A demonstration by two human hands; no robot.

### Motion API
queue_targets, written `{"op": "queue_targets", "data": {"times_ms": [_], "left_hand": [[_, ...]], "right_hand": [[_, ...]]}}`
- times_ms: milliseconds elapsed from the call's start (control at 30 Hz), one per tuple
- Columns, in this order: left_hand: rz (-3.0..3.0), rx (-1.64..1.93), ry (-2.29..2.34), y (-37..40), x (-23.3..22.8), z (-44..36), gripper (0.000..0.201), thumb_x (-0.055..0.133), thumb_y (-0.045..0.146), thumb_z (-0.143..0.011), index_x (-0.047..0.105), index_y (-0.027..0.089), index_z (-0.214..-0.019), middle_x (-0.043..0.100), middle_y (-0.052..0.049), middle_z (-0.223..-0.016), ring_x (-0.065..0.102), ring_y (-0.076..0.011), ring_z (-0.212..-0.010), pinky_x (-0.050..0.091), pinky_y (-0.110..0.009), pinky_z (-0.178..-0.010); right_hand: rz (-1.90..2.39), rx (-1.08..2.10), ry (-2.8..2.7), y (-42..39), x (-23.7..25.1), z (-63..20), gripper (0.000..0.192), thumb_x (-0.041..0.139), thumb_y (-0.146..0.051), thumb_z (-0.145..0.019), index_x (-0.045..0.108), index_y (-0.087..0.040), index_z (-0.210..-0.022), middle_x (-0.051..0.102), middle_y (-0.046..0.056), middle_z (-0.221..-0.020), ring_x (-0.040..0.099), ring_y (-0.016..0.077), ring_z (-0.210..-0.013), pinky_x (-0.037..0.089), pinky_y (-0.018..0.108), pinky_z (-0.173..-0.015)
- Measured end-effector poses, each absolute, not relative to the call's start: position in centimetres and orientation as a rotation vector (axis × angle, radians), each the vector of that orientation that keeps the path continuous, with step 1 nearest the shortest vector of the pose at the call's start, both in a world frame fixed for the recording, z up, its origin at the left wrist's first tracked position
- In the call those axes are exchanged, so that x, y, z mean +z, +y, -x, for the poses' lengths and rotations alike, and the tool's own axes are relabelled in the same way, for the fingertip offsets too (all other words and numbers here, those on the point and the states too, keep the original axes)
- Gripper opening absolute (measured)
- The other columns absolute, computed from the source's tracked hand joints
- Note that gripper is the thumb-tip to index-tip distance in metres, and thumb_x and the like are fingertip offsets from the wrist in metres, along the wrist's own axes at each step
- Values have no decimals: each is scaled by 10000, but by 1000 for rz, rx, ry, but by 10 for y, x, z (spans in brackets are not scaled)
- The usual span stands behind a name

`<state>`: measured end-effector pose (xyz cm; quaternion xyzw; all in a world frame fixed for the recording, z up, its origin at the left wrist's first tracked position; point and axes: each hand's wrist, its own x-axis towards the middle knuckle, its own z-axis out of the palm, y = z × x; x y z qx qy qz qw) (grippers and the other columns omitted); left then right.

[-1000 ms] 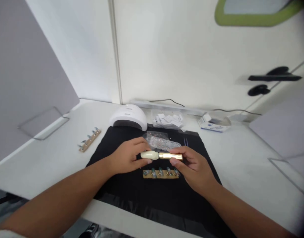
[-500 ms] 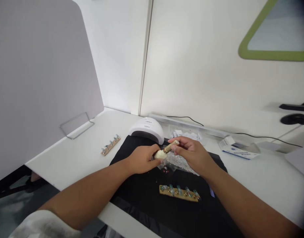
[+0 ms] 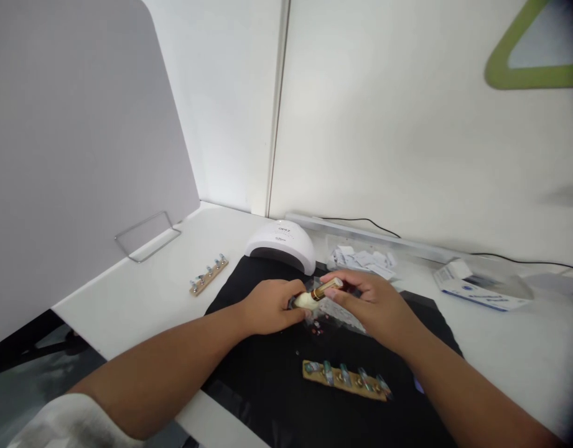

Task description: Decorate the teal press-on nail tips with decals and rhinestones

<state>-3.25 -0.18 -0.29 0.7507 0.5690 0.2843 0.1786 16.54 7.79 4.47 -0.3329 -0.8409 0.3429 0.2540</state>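
Observation:
A small cream bottle (image 3: pixel 305 301) with a gold cap (image 3: pixel 328 289) is held over a black mat (image 3: pixel 277 367). My left hand (image 3: pixel 267 307) grips the cream body, and my right hand (image 3: pixel 374 303) pinches the gold cap. A dark gap shows between cap and bottle. Under the hands lies a clear plastic bag of small pieces (image 3: pixel 344 317). In front of them, a wooden strip with several nail tips (image 3: pixel 344 377) rests on the mat.
A white nail lamp (image 3: pixel 281 244) stands behind the mat. A second wooden strip (image 3: pixel 208 275) lies on the white table at left. Paper slips in a bag (image 3: pixel 363 260) and a blue-white box (image 3: pixel 477 289) sit at the back. A grey divider (image 3: pixel 76 149) stands at left.
The view swung left and up. Both hands lifted the bottle from lying level above the strip to a tilted hold farther back, and the cap now stands slightly off the bottle.

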Motion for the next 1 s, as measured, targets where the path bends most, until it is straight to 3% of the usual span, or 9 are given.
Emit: {"op": "queue_targets", "data": {"times_ms": [400, 633, 833, 1000], "left_hand": [[-2058, 834, 1673, 1, -7, 31, 102, 647, 264, -795, 579, 201, -838, 617, 16, -750, 567, -162, -690, 360, -257, -633], [-2020, 882, 1692, 0, -4, 30, 109, 648, 267, -791, 570, 199, -823, 626, 21, -764, 556, -152, -687, 348, -250, -618], [-1947, 927, 1708, 1, -4, 31, 140, 640, 321, -817, 572, 198, -825, 623, 36, -732, 547, -137, -645, 361, -236, -579], [-1828, 999, 1865, 9, -7, 39, 147, 567, 335, -861, 587, 202, -921, 664, 13, -800, 602, -157, -694, 425, -247, -626]], "right_hand": [[861, 851, -2336, 73, 35, -155, 228, 593, -380, -845, 737, -217, -915, 734, 16, -801, 665, 217, -750, 480, 335, -698], [832, 872, -2299, 72, 35, -152, 254, 577, -332, -849, 729, -215, -1015, 742, 50, -964, 670, 244, -923, 478, 387, -858], [899, 935, -2248, 71, 35, -150, 419, 604, -337, -815, 645, -198, -1208, 608, 13, -791, 584, 194, -719, 483, 372, -725], [721, 844, -2119, 64, 48, -162, 433, 589, -288, -854, 552, -217, -1279, 569, -5, -811, 547, 150, -695, 506, 337, -711]]}}
